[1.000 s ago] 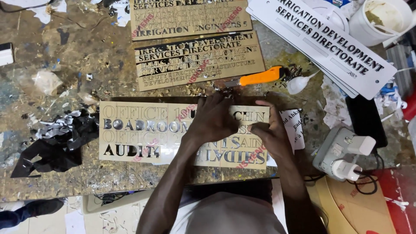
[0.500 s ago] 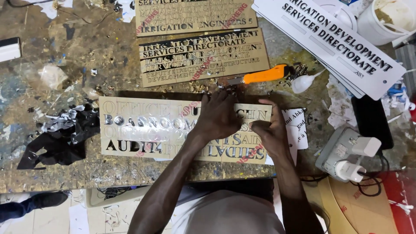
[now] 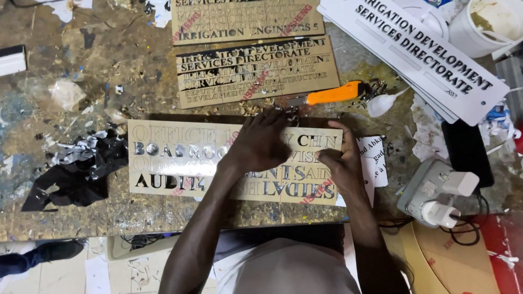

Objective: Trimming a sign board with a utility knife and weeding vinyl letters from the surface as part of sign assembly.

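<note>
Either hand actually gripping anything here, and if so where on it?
Nothing is lifted. The left hand presses flat on the middle of the tan lettered panel; the right hand works at its right part, fingers pinching there, too small to tell what.

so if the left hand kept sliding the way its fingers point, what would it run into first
The left hand lies flat on the tan lettered sheet, fingers pointing away from the person. Straight ahead, it would probably first meet the small cut scraps at the sheet's far edge, then the orange utility knife.
</note>
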